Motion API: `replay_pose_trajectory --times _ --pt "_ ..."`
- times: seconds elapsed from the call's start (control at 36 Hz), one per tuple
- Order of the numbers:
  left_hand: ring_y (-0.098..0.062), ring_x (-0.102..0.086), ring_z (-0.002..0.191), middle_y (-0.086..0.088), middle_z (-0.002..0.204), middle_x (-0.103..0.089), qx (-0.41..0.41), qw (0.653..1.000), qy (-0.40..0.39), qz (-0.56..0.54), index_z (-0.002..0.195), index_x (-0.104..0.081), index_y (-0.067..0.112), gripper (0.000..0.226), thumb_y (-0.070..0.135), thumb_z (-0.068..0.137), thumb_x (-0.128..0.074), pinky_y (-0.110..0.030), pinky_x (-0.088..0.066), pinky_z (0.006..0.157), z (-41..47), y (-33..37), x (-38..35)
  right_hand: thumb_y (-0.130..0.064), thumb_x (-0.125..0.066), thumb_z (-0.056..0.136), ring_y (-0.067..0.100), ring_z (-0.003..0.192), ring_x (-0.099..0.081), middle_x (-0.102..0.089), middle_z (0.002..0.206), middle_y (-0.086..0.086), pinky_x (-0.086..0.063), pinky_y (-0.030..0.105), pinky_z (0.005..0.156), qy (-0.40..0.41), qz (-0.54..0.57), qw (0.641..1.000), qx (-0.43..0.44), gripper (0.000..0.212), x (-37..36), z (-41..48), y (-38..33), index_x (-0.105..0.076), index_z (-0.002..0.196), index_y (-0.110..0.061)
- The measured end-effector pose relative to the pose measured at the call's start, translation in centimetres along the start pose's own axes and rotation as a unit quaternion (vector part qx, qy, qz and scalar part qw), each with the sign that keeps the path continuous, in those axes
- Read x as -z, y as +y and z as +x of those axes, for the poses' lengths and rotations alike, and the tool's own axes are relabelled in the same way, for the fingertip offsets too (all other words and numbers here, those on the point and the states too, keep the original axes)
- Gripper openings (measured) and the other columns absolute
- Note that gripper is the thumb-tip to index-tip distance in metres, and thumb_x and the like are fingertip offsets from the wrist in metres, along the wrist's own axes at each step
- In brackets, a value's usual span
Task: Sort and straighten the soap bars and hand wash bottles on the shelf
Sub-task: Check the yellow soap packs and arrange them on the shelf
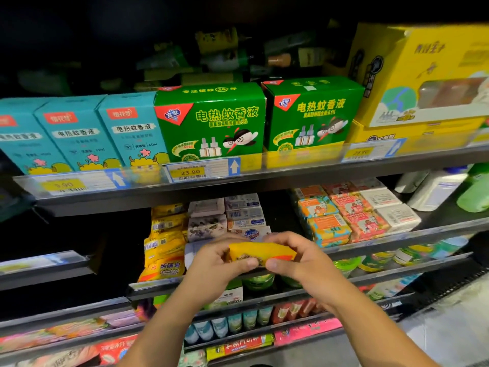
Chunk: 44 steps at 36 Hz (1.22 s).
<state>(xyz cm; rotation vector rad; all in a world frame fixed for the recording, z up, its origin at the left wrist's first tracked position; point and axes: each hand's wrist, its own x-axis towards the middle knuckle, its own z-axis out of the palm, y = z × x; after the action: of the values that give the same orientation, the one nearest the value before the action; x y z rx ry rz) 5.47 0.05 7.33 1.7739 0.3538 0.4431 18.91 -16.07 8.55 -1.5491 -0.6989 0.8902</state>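
A yellow-orange wrapped soap bar (260, 250) is held in front of the soap shelf (397, 241). My left hand (219, 263) grips its left end and my right hand (296, 256) grips its right end, thumbs underneath. Behind them lies a row of yellow sulfur soap packs (165, 242), a stack of white and purple soap boxes (209, 221), blue-white soap boxes (244, 215), and orange, pink and white soap bars (352, 213) further right. White and green hand wash bottles (444, 190) stand at the far right of that shelf.
The shelf above carries teal boxes (76, 133), green mosquito-liquid boxes (211, 120) and yellow cartons (428, 75), with price tags (189, 172) along its edge. Lower shelves hold tubs, tubes and packets (238, 324). The shelf section left of the soaps is dark.
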Motion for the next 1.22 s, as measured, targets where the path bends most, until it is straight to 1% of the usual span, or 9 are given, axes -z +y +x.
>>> replay_pose_trajectory --times 0.11,0.28,0.44,0.53,0.69,0.83,1.0,1.11,1.22 --pt "-0.007 -0.068 0.093 0.004 0.104 -0.07 0.073 0.995 0.025 -0.069 0.115 -0.062 0.025 0.037 0.034 0.08 -0.07 -0.016 -0.052 0.076 -0.3 0.8 -1.2 -0.021 -0.077 0.082 0.012 0.085 -0.069 -0.073 0.093 -0.004 -0.056 0.028 0.073 0.047 0.043 0.998 0.01 0.031 -0.6 0.1 -0.6 -0.067 0.112 -0.022" --pt "-0.01 -0.054 0.126 0.024 0.144 -0.041 0.005 0.997 -0.071 0.002 0.137 -0.036 0.065 0.091 0.03 0.071 -0.089 -0.032 -0.056 0.091 -0.5 -0.5 0.5 -0.014 -0.067 0.094 0.014 0.065 -0.064 -0.069 0.089 0.002 -0.042 0.027 0.048 0.072 0.074 0.995 -0.003 0.013 -0.3 0.0 -0.3 -0.064 0.103 -0.024" --pt "0.016 -0.021 0.138 0.034 0.153 -0.014 -0.094 0.971 -0.135 0.173 0.135 -0.043 0.061 0.077 0.034 0.077 -0.085 -0.006 -0.039 0.098 -0.5 -0.2 1.2 -0.015 -0.06 0.098 0.016 0.057 -0.055 -0.062 0.089 0.009 -0.039 0.026 0.041 0.042 0.127 0.991 0.016 0.012 -0.5 0.0 -0.1 -0.067 0.091 -0.023" --pt "0.007 -0.032 0.135 0.03 0.149 -0.025 -0.126 0.971 -0.06 0.195 0.125 -0.056 0.053 0.051 0.035 0.082 -0.077 -0.006 -0.037 0.096 -0.3 -1.1 0.9 -0.024 -0.062 0.094 0.019 0.062 -0.059 -0.063 0.088 0.009 -0.044 0.028 0.046 0.019 0.13 0.991 0.0 0.011 -0.7 -0.1 -0.6 -0.066 0.1 -0.015" --pt "-0.005 -0.052 0.117 0.02 0.115 -0.06 -0.078 0.984 0.084 0.136 0.104 -0.069 0.046 0.02 0.054 0.087 -0.062 -0.017 -0.039 0.097 -0.4 -1.5 0.4 -0.072 -0.07 0.074 0.021 0.104 -0.067 -0.069 0.113 0.003 -0.055 0.038 0.084 -0.043 0.047 0.998 -0.008 0.062 -0.4 -0.1 -0.2 -0.068 0.115 -0.027" --pt "-0.011 -0.069 0.098 -0.001 0.104 -0.074 0.037 0.993 0.08 -0.082 0.11 -0.067 0.021 0.027 0.035 0.087 -0.061 -0.017 -0.052 0.079 -0.7 0.2 -0.9 -0.024 -0.079 0.085 0.016 0.104 -0.07 -0.075 0.11 -0.001 -0.056 0.03 0.087 -0.009 0.006 0.999 0.047 0.035 -0.8 0.1 -0.7 -0.066 0.118 -0.018" --pt "-0.01 -0.062 0.118 0.012 0.135 -0.053 0.015 0.992 0.023 -0.123 0.141 -0.037 0.047 0.086 0.02 0.073 -0.083 -0.03 -0.056 0.089 -0.5 -0.2 -0.5 0.003 -0.067 0.09 0.001 0.081 -0.07 -0.068 0.102 -0.015 -0.056 0.022 0.069 0.078 0.061 0.993 0.059 0.045 -1.0 0.6 -1.1 -0.054 0.126 -0.021" --pt "0.005 -0.032 0.139 0.031 0.148 -0.025 -0.061 0.989 -0.063 0.116 0.133 -0.045 0.058 0.077 0.035 0.073 -0.088 -0.024 -0.05 0.1 -0.4 -0.9 0.8 0.002 -0.065 0.091 0.014 0.083 -0.071 -0.069 0.109 -0.002 -0.056 0.035 0.064 0.087 0.129 0.987 0.037 0.046 -0.8 0.8 -1.0 -0.055 0.124 -0.028" --pt "0.013 -0.03 0.133 0.025 0.148 -0.026 -0.118 0.975 0.016 0.189 0.119 -0.061 0.044 0.057 0.0 0.084 -0.075 -0.003 -0.035 0.096 -0.1 -0.8 0.8 -0.008 -0.064 0.092 0.022 0.084 -0.069 -0.067 0.109 0.011 -0.057 0.035 0.067 0.043 0.174 0.984 0.004 0.019 -1.0 1.0 -0.7 -0.065 0.109 -0.017"
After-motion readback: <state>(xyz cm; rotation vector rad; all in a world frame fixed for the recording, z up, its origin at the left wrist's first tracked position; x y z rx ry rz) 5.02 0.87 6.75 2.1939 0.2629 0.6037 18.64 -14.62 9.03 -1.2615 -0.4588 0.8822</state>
